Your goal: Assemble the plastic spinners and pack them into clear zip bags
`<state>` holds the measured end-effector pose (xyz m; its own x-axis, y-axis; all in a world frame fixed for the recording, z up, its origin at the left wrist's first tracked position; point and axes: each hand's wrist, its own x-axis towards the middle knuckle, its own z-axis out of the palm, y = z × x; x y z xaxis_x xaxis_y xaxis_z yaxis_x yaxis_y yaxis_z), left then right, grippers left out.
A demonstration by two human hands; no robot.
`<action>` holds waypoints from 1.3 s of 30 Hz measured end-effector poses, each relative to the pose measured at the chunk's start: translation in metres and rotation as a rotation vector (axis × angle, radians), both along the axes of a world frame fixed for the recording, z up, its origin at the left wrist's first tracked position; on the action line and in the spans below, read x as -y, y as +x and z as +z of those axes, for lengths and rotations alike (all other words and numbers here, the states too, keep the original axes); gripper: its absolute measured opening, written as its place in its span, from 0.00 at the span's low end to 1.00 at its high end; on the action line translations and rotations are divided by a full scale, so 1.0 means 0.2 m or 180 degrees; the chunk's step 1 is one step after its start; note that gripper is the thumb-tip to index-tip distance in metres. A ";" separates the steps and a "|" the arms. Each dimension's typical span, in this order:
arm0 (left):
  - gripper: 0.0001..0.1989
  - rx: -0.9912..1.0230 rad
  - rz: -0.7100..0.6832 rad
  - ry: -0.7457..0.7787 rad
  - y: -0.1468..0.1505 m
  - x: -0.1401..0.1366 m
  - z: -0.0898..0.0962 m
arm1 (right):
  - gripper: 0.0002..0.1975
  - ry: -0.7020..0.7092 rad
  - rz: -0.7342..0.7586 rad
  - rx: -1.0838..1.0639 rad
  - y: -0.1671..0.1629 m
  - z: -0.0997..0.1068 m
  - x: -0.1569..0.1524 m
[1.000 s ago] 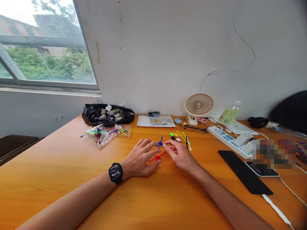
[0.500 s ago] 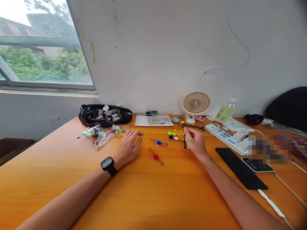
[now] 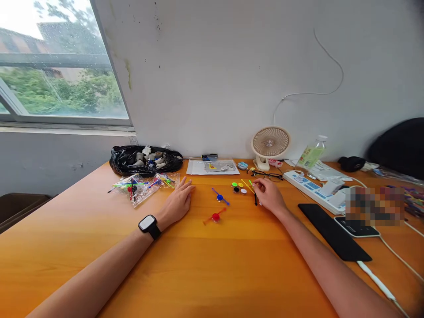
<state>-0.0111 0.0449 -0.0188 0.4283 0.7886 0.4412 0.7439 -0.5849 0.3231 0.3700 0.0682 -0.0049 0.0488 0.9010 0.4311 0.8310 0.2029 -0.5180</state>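
Note:
My left hand [image 3: 177, 201], with a black watch on its wrist, lies flat on the table with fingers stretched, beside a clear bag of colourful plastic arrows. My right hand [image 3: 270, 194] has its thumb and fingers curled together at a bunch of loose arrows, a yellow arrow [image 3: 247, 183] and a black arrow [image 3: 255, 199] among them. Whatever its fingertips hold is hidden. Between my hands stand a blue arrow spinner [image 3: 219, 198] and a red arrow spinner [image 3: 215, 217], whose arrow is motion-blurred. Round bases, including a green base [image 3: 234, 184] and a black base [image 3: 236, 190], sit left of the arrows.
A clear bag of arrow parts [image 3: 141, 190] and a black plastic bag [image 3: 119, 161] lie left. Behind are a white tray [image 3: 195, 168], a beige fan [image 3: 270, 142] and eyeglasses [image 3: 268, 175]. A power strip [image 3: 309, 190], bottle [image 3: 311, 157] and black pad [image 3: 333, 232] occupy the right.
My left hand has drawn slightly left and flattened on the table. My right hand has dipped a little at the arrows. Both spinners' arrows have turned to new angles.

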 end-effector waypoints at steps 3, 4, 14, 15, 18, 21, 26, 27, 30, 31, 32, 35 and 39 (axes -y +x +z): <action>0.22 0.0103 -0.0246 -0.0160 0.01 0.01 0.01 | 0.13 0.0198 0.0252 0.0327 -0.02 -0.01 0.00; 0.22 0.0126 -0.0309 -0.0239 0.01 0.01 0.01 | 0.13 0.0189 0.0249 0.0420 -0.02 -0.01 0.00; 0.21 0.0169 -0.0372 -0.0316 0.02 0.02 0.02 | 0.11 -0.0883 -0.0824 0.0739 -0.01 0.08 0.06; 0.22 0.0148 -0.0365 -0.0329 0.02 0.02 0.02 | 0.11 -0.0950 -0.0867 0.0817 -0.02 0.10 0.07; 0.22 0.0096 -0.0358 -0.0353 0.02 0.02 0.02 | 0.08 -0.1118 -0.0830 0.1095 -0.04 0.12 0.10; 0.22 0.0102 -0.0370 -0.0346 0.02 0.02 0.02 | 0.06 -0.1112 -0.0727 0.1303 -0.05 0.11 0.10; 0.22 0.0111 -0.0345 -0.0352 0.02 0.02 0.02 | 0.08 -0.1028 -0.0711 0.1504 -0.05 0.08 0.10; 0.22 0.0110 -0.0345 -0.0348 0.02 0.02 0.02 | 0.08 -0.1030 -0.0712 0.1541 -0.04 0.08 0.10; 0.21 0.0119 -0.0358 -0.0319 0.02 0.01 0.01 | 0.08 -0.1031 -0.0755 0.1645 -0.04 0.07 0.10; 0.21 0.0120 -0.0364 -0.0304 0.02 0.01 0.00 | 0.08 -0.1022 -0.0782 0.1671 -0.03 0.07 0.10; 0.21 0.0115 -0.0365 -0.0291 0.02 0.01 0.00 | 0.09 -0.1014 -0.0820 0.1693 -0.03 0.08 0.11; 0.21 0.0066 -0.0338 -0.0295 0.02 0.01 0.00 | 0.10 -0.1032 -0.0919 0.1746 -0.04 0.08 0.11; 0.22 0.0049 -0.0330 -0.0310 0.02 0.01 0.00 | 0.10 -0.1113 -0.0905 0.1832 -0.03 0.09 0.12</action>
